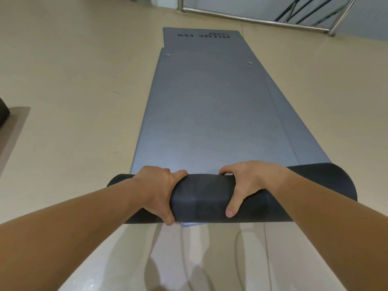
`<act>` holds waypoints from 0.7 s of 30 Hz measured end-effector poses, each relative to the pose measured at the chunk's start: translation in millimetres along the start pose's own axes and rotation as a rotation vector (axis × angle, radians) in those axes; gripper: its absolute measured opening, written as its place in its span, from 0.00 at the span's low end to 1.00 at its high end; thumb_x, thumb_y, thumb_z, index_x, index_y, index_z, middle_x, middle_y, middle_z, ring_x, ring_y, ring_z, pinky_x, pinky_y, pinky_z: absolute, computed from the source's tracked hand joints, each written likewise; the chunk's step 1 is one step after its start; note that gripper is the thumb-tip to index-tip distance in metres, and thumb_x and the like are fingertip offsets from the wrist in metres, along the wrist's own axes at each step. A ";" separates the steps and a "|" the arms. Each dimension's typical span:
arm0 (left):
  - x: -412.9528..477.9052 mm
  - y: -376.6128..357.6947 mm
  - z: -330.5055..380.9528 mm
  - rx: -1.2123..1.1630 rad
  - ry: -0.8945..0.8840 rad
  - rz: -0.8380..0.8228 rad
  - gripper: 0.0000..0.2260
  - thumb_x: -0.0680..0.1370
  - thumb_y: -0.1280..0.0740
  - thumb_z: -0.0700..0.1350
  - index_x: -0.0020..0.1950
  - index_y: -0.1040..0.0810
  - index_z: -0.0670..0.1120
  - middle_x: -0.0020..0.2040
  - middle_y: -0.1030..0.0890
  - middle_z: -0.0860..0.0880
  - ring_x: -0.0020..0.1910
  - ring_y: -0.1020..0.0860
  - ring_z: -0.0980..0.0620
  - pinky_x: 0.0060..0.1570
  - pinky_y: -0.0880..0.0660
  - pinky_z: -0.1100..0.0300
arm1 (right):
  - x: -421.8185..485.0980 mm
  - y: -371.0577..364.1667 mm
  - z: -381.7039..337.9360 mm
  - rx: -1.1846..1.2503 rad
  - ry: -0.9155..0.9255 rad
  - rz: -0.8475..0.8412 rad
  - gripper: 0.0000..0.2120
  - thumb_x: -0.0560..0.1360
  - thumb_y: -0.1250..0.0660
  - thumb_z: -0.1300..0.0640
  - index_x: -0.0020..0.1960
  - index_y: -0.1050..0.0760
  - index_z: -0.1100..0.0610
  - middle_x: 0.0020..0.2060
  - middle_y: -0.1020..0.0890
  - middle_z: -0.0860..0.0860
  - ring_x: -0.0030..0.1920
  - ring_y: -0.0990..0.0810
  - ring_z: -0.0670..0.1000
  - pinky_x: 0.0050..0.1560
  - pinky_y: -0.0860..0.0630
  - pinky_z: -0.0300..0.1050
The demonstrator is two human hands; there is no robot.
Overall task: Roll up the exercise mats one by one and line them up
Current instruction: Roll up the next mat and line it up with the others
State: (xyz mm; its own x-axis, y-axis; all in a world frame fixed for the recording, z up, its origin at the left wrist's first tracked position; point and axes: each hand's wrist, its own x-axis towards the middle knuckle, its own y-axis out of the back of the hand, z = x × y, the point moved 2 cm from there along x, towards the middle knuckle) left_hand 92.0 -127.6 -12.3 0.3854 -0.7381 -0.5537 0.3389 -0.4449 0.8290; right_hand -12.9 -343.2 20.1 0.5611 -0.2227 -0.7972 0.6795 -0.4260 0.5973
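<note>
Both hands clamp the roll at the mat's near end

A grey mat (210,112) lies flat on the tan floor (73,80), running from the middle of the view toward 12 o'clock. Its near end, at 6 o'clock, is turned into a thick roll (199,198) with the dark underside outward, lying across the view from 8 to 4 o'clock. The left hand (159,190) grasps the roll left of its middle, fingers hooked over the far side and thumb tucked under the near edge. The right hand (249,183) grasps it just right of the middle, fingers curled over the far side and thumb stretched down the near face. A strip of the roll shows between the two hands, and its right end flares wider than the left. Two small eyelets (167,55) sit near the mat's far edge. Beneath it is a lower mat (201,42), sticking out at 12 o'clock with dark lettering (204,36) too blurred to read, and showing as a narrow band along the 3 o'clock side. A metal railing (252,19) crosses at 1 o'clock. At 9 o'clock a dark object (3,112) is cut off by the edge
</note>
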 end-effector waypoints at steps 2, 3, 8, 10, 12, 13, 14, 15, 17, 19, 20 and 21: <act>-4.3 -1.5 2.2 -0.051 -0.026 -0.060 0.42 0.59 0.22 0.68 0.68 0.36 0.63 0.49 0.22 0.58 0.47 0.20 0.52 0.50 0.20 0.53 | -3.5 -6.4 -0.1 0.052 -0.003 -0.059 0.50 0.50 0.14 0.36 0.68 0.31 0.33 0.60 0.24 0.37 0.58 0.21 0.51 0.61 0.22 0.54; -7.8 -3.3 3.4 -0.083 -0.041 -0.104 0.42 0.58 0.21 0.68 0.68 0.35 0.63 0.50 0.21 0.58 0.48 0.20 0.52 0.52 0.20 0.53 | -5.5 -11.2 0.4 0.077 -0.001 -0.096 0.49 0.50 0.13 0.36 0.67 0.30 0.33 0.60 0.23 0.38 0.57 0.20 0.50 0.62 0.21 0.55; -29.1 -21.2 13.2 -0.294 -0.058 -0.420 0.38 0.58 0.15 0.61 0.64 0.28 0.68 0.57 0.21 0.64 0.58 0.21 0.53 0.63 0.22 0.50 | -27.4 -50.6 0.9 0.164 0.017 -0.228 0.50 0.51 0.12 0.39 0.69 0.29 0.31 0.66 0.24 0.40 0.64 0.21 0.52 0.65 0.22 0.56; -30.9 -24.2 14.0 -0.327 -0.060 -0.461 0.39 0.58 0.14 0.59 0.65 0.27 0.68 0.59 0.22 0.63 0.60 0.21 0.53 0.64 0.23 0.50 | -43.0 -56.7 -4.0 0.128 0.060 -0.088 0.52 0.55 0.13 0.38 0.74 0.34 0.32 0.68 0.29 0.40 0.69 0.27 0.52 0.69 0.27 0.54; -28.6 -21.5 9.2 -0.363 -0.037 -0.446 0.39 0.59 0.13 0.58 0.67 0.26 0.67 0.60 0.21 0.63 0.59 0.21 0.53 0.63 0.22 0.52 | -62.4 -59.0 -13.1 -0.013 0.096 0.122 0.45 0.63 0.19 0.34 0.74 0.35 0.35 0.64 0.28 0.41 0.66 0.27 0.51 0.65 0.27 0.52; -27.0 -19.6 5.9 -0.376 -0.030 -0.427 0.40 0.59 0.13 0.58 0.67 0.25 0.67 0.60 0.21 0.63 0.59 0.21 0.53 0.62 0.22 0.53 | -71.1 -63.6 -18.9 -0.084 0.091 0.191 0.41 0.66 0.22 0.32 0.75 0.35 0.36 0.63 0.27 0.42 0.65 0.26 0.52 0.63 0.26 0.52; -26.0 -17.3 2.9 -0.383 -0.030 -0.399 0.40 0.58 0.13 0.58 0.68 0.25 0.67 0.60 0.22 0.63 0.60 0.21 0.53 0.62 0.22 0.53 | -76.9 -70.9 -24.0 -0.137 0.070 0.214 0.42 0.68 0.25 0.30 0.77 0.38 0.37 0.64 0.27 0.44 0.65 0.26 0.53 0.63 0.26 0.53; -25.3 -14.5 0.6 -0.381 -0.035 -0.364 0.42 0.58 0.13 0.59 0.69 0.26 0.66 0.62 0.22 0.63 0.62 0.21 0.52 0.64 0.22 0.52 | -80.6 -79.4 -28.7 -0.187 0.041 0.200 0.47 0.68 0.27 0.27 0.80 0.43 0.39 0.69 0.29 0.47 0.69 0.28 0.54 0.65 0.27 0.55; -24.7 -6.4 -1.7 -0.362 -0.031 -0.276 0.49 0.60 0.14 0.60 0.76 0.32 0.63 0.69 0.25 0.61 0.68 0.24 0.50 0.68 0.25 0.49 | -80.3 -93.9 -31.5 -0.261 -0.029 0.136 0.61 0.64 0.29 0.22 0.84 0.58 0.44 0.79 0.40 0.52 0.78 0.37 0.59 0.71 0.30 0.60; -25.8 5.3 -1.0 -0.255 -0.010 -0.170 0.53 0.62 0.16 0.63 0.82 0.38 0.59 0.75 0.30 0.58 0.73 0.28 0.49 0.71 0.27 0.47 | -73.0 -93.8 -28.5 -0.285 -0.057 0.157 0.62 0.66 0.30 0.22 0.84 0.62 0.46 0.81 0.43 0.54 0.79 0.40 0.61 0.71 0.30 0.61; -27.6 11.7 1.4 -0.163 -0.008 -0.112 0.53 0.63 0.18 0.65 0.82 0.39 0.58 0.76 0.30 0.57 0.74 0.29 0.48 0.70 0.27 0.47 | -68.9 -87.8 -25.7 -0.288 -0.045 0.181 0.60 0.67 0.31 0.23 0.84 0.60 0.46 0.79 0.39 0.53 0.77 0.36 0.60 0.70 0.28 0.60; -30.0 17.1 4.6 -0.062 -0.015 -0.054 0.50 0.65 0.20 0.67 0.82 0.38 0.57 0.75 0.30 0.56 0.72 0.28 0.48 0.68 0.26 0.47 | -64.3 -79.4 -23.1 -0.288 -0.023 0.194 0.58 0.67 0.31 0.23 0.83 0.57 0.45 0.76 0.34 0.52 0.74 0.31 0.59 0.67 0.27 0.58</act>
State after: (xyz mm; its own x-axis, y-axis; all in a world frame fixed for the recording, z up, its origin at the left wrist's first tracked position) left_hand 82.3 -115.3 18.8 0.3528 -0.7214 -0.5959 0.4111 -0.4526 0.7913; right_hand -92.0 -274.8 25.9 0.6843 -0.2969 -0.6660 0.6684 -0.1099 0.7357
